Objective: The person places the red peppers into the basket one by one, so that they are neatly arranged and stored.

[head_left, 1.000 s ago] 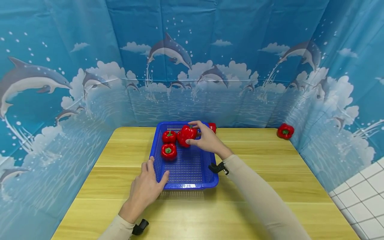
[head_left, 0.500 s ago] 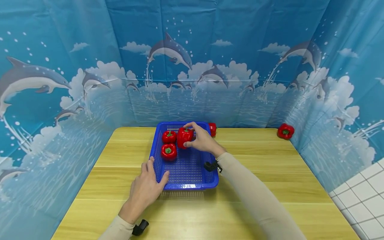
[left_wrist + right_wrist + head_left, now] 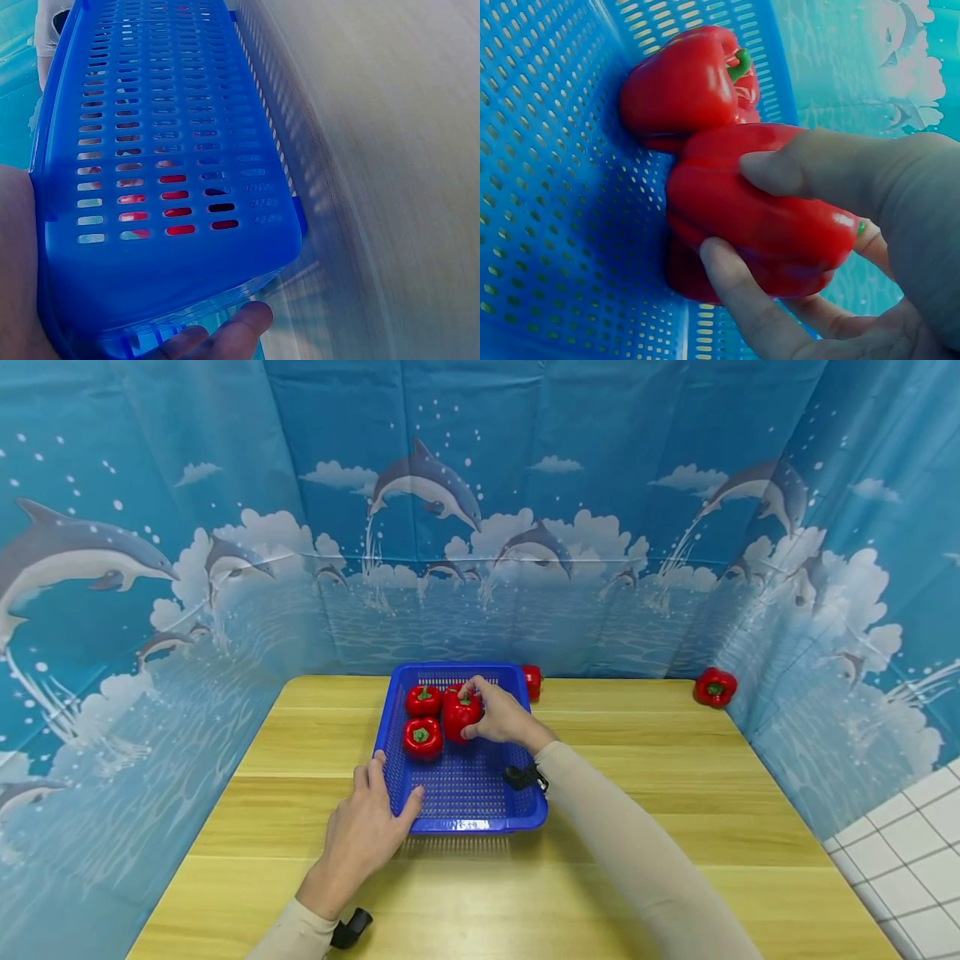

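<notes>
My right hand [image 3: 504, 714] grips a red bell pepper [image 3: 457, 720] inside the blue plastic basket [image 3: 528, 817], thumb on one side and fingers on the other. In the right wrist view this held pepper [image 3: 757, 217] lies against a darker red one [image 3: 686, 274], mostly hidden below it. Two more red peppers stand stem up along the basket's left side, a rear one [image 3: 423, 701] and a front one [image 3: 422, 740]. My left hand [image 3: 363, 822] holds the basket's front left corner. Its fingertips [image 3: 251, 319] show under the perforated wall in the left wrist view.
Behind the basket's right rear corner lies a red pepper [image 3: 532, 682], partly hidden. Another pepper [image 3: 715, 687] sits at the far right corner of the wooden table [image 3: 637, 827]. A dolphin-print curtain [image 3: 480, 610] encloses the back and sides.
My right hand has moved left and slightly toward me with the pepper, lowering it beside the other peppers in the basket. My left hand has stayed at the corner.
</notes>
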A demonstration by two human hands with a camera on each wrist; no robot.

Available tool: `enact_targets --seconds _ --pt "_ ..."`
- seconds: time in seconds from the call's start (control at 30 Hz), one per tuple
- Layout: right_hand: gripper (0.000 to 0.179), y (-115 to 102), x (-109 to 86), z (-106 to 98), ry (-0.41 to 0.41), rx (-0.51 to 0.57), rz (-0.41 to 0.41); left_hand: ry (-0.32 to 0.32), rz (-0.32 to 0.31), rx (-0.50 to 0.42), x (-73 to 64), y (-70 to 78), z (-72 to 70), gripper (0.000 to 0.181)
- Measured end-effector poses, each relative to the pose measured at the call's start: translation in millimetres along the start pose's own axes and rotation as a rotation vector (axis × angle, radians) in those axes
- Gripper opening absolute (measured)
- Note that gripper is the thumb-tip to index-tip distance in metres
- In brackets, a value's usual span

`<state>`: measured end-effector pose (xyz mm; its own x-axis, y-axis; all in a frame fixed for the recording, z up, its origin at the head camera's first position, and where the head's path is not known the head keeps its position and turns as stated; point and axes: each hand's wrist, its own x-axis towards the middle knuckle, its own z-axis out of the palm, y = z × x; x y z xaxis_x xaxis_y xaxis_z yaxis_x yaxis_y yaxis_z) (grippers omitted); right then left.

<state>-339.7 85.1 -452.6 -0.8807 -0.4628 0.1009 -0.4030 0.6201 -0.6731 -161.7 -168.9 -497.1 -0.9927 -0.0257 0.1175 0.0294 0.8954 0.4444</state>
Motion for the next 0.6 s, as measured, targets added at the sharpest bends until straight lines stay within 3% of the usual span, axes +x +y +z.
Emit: enact_targets --seconds 0.13,0.27,0.4,0.6 --pt "0.055 7 2.9 4 -0.007 -0.035 -0.015 0.001 -0.001 -0.001 -0.4 0.2 -0.4 0.102" --pt "0.052 -5 -6.5 3 -0.071 -0.026 0.034 0.001 0.001 0.003 -0.7 0.2 -0.4 0.101" --pt "0.052 -5 -10.8 6 -0.107 -0.06 0.053 0.004 0.002 0.006 -1.0 0.3 -0.3 0.101" --pt "0.054 -5 -14.0 5 -0.111 -0.05 0.051 0.005 0.005 0.01 -0.9 1.4 -0.3 0.102"
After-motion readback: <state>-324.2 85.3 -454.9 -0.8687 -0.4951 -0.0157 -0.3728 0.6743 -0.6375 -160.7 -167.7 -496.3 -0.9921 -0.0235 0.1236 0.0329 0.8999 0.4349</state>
